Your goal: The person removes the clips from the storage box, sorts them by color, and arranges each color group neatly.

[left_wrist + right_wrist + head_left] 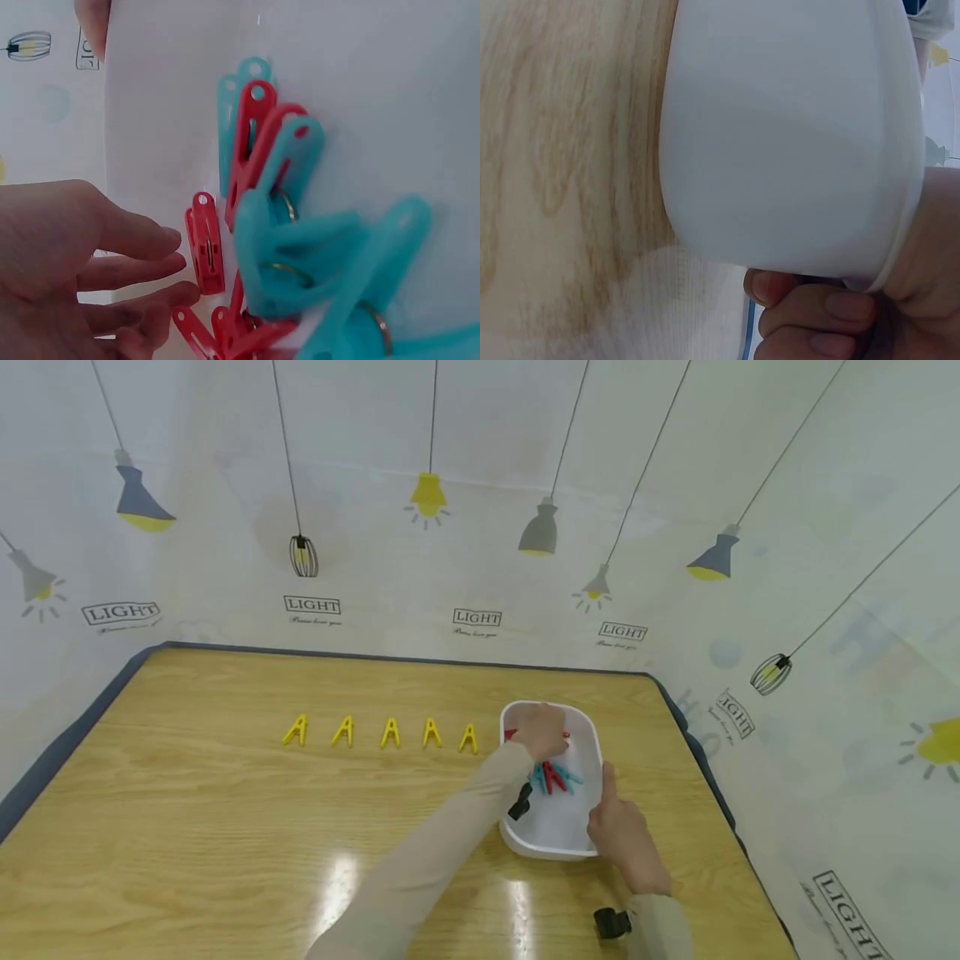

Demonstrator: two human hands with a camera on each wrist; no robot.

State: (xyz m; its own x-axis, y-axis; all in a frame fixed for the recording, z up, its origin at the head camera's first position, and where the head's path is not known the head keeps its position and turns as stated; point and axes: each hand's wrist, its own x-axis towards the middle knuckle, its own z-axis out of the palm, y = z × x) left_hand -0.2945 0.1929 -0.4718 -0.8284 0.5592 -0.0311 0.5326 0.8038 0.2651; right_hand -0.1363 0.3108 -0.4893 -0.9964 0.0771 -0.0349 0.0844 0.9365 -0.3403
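Note:
A white plastic tub (562,827) stands on the table, holding red and teal clothespins. My left hand (542,731) reaches down into its far end. In the left wrist view the thumb and fingers (139,232) are loosely extended, tips right beside a red clothespin (205,244), nothing pinched between them. More red clothespins lie just below those fingertips, and a heap of teal clothespins (277,259) with red ones sits to their right. My right hand (622,827) grips the tub's right side; its curled fingers (817,315) show under the rim, with the index finger stretched along the edge.
Left of the tub, several yellow clothespins (390,732) stand apart in a row across the wooden table (225,827). A printed wall covering (375,543) rises behind the table's dark far edge and along its right side.

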